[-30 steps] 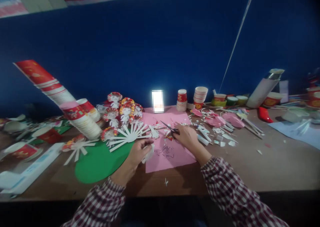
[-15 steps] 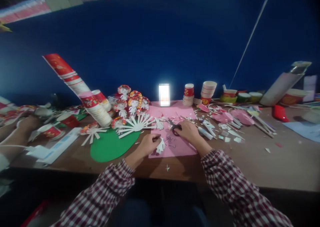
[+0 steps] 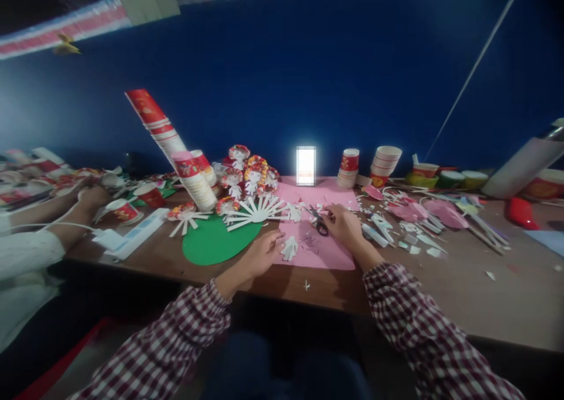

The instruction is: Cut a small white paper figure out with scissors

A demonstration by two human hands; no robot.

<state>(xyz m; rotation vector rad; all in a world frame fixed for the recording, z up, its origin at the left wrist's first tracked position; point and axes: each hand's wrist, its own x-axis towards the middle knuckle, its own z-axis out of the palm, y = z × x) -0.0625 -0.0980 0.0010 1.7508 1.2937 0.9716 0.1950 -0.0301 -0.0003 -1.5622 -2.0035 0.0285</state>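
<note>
On pink paper (image 3: pixel 328 256) at the table's middle lies a small white paper cutout shaped like a figure (image 3: pixel 289 249). My left hand (image 3: pixel 264 253) is beside its left edge, fingers loosely bent and a little apart; any contact is too blurred to tell. Black-handled scissors (image 3: pixel 322 228) rest on the pink paper, their handle loops uncovered. My right hand (image 3: pixel 346 229) is just to their right, fingers curved and apart, with nothing visible in them. A second white cutout (image 3: pixel 294 212) and dark scribbled marks (image 3: pixel 311 242) are nearby on the paper.
Green paper (image 3: pixel 220 244) with a white paper-strip fan (image 3: pixel 258 213) lies left, near a leaning paper cup stack (image 3: pixel 194 180) and decorated figures (image 3: pixel 253 180). Scraps (image 3: pixel 414 249) and markers (image 3: pixel 374 234) lie right. Another person's arm (image 3: pixel 90 203) rests far left.
The view has turned left, so things appear farther right. My right hand's fingers have come off the scissors' handles, and my left fingers have loosened beside the cutout.
</note>
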